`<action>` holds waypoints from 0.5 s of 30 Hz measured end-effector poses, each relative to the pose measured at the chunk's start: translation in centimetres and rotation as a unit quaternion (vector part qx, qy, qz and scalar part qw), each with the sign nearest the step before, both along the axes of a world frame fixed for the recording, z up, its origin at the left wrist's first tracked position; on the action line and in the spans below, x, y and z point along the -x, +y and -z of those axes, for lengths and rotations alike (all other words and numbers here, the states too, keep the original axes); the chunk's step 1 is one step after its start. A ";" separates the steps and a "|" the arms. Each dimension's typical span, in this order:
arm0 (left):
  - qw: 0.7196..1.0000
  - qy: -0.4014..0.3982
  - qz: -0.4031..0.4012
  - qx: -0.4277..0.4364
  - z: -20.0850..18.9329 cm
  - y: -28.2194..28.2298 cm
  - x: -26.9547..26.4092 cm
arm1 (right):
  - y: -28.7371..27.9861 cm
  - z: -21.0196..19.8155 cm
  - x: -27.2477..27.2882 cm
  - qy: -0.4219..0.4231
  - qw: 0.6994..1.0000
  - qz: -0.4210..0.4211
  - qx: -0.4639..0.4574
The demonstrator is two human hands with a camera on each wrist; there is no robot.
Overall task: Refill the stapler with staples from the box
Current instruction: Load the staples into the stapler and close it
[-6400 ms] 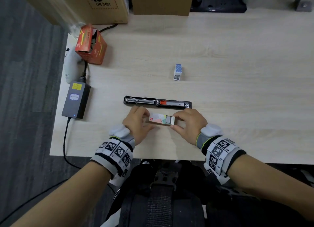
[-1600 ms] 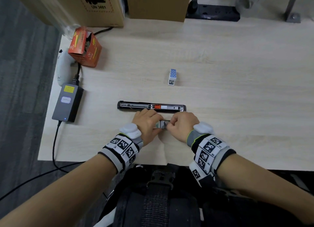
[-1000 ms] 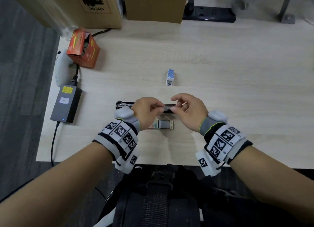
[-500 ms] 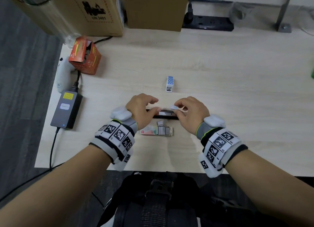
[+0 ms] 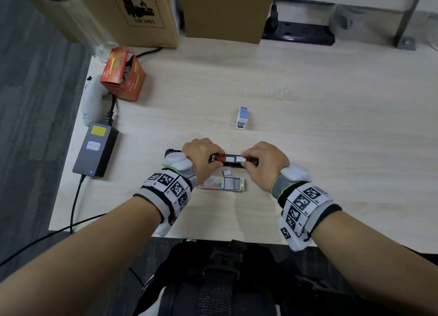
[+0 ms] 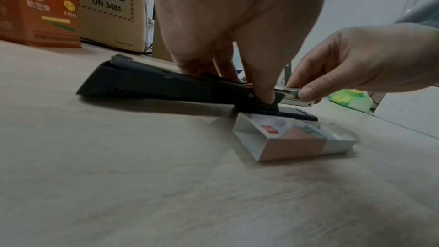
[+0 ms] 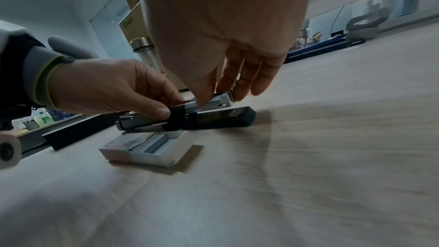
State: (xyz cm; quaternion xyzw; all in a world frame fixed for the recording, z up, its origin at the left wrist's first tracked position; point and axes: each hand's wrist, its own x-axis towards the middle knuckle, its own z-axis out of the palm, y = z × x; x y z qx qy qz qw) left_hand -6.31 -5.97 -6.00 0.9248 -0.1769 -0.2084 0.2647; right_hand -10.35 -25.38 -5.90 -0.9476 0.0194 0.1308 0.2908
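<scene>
**Both hands on the opened stapler, staple box just in front**

I see the black stapler (image 5: 233,160) lying open across the wooden desk (image 5: 331,102), near its front edge. My left hand (image 5: 201,155) pinches it at the hinge, thumb pressed against the black side. My right hand (image 5: 262,164) pinches a strip of staples (image 5: 239,159) over the metal channel, fingers curled. The staple box (image 5: 222,184) sits just in front of the stapler, its tray slid partly out; a small loose piece of staples (image 5: 226,172) lies between the two.

Farther back stands a small blue-and-white dotted box (image 5: 243,118), well apart. To the left are an open orange carton (image 5: 123,75) with Chinese writing and a plane logo, a grey power adapter (image 5: 96,150) with a yellow label, and its cable. Behind, a cardboard box (image 5: 132,12) reads "UN 3481"; another, seen from the right wrist, reads "pico".
</scene>
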 end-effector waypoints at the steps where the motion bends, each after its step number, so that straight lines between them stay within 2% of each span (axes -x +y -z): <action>1: 1.000 -0.001 -0.004 0.008 0.0 0.0 0.0 | 0.1 0.0 0.0 0.006 1.000 0.003 -0.001; 5: 1.000 -0.007 -0.009 0.019 -0.3 0.1 -0.3 | 0.5 0.1 -0.4 0.023 1.000 0.013 -0.003; 10: 1.000 0.008 -0.001 -0.001 -0.5 0.3 -1.0 | 0.6 0.1 -0.1 -0.055 0.998 0.025 -0.010; 15: 1.000 0.000 -0.009 0.008 -0.2 0.3 -0.9 | 1.0 0.1 0.1 -0.095 0.995 0.015 -0.012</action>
